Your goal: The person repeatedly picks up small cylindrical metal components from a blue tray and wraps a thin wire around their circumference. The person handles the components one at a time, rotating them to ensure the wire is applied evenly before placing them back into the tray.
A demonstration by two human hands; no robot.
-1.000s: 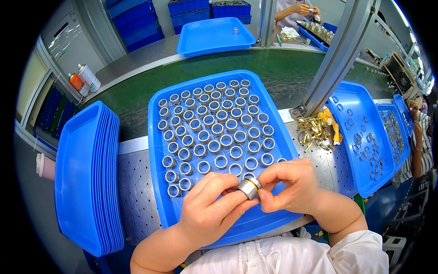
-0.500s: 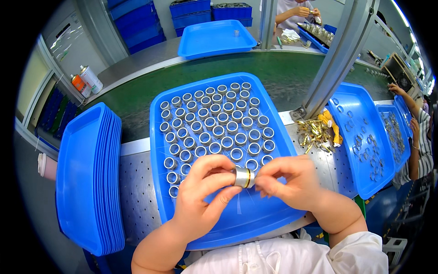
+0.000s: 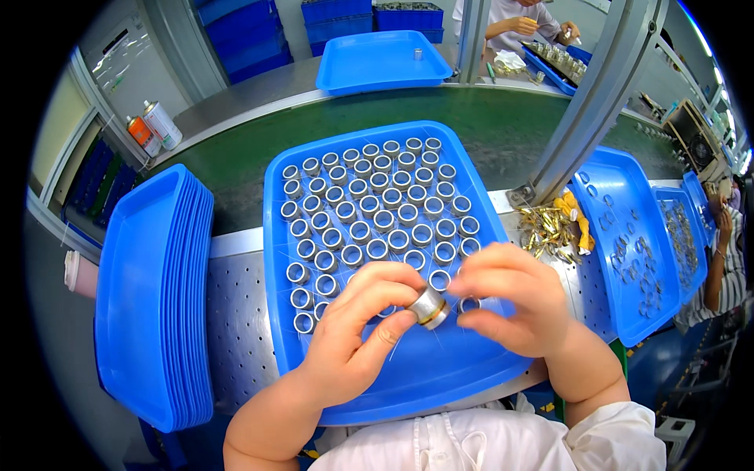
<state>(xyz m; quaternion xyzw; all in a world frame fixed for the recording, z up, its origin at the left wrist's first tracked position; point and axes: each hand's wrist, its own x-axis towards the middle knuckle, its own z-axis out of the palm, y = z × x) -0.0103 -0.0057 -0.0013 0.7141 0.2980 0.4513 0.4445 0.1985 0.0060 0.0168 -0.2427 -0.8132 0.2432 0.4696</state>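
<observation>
My left hand (image 3: 353, 337) is closed around a silver metal sleeve (image 3: 429, 306) with a gold-coloured band near its end. The sleeve is tilted, its banded end pointing down and right. Just to the right, my right hand (image 3: 514, 302) is off the sleeve, thumb and fingers apart, with its fingertips slightly blurred. Beneath both hands lies a large blue tray (image 3: 440, 377). Rows of similar short metal sleeves (image 3: 377, 249) stand upright in it, open ends up. My hands hide some of the nearest ones.
Left stands a stack of blue trays (image 3: 153, 306). To the right are a pile of brass-coloured parts (image 3: 547, 234), a yellow cloth (image 3: 580, 220) and a blue tray with thin rings (image 3: 636, 314). Beyond a green conveyor belt (image 3: 259, 157) sits another blue tray (image 3: 385, 78). Co-workers sit behind and right.
My right hand has come away from the sleeve's end. The sleeve in my left hand has tipped, its banded end now lower. The view has shifted slightly.
</observation>
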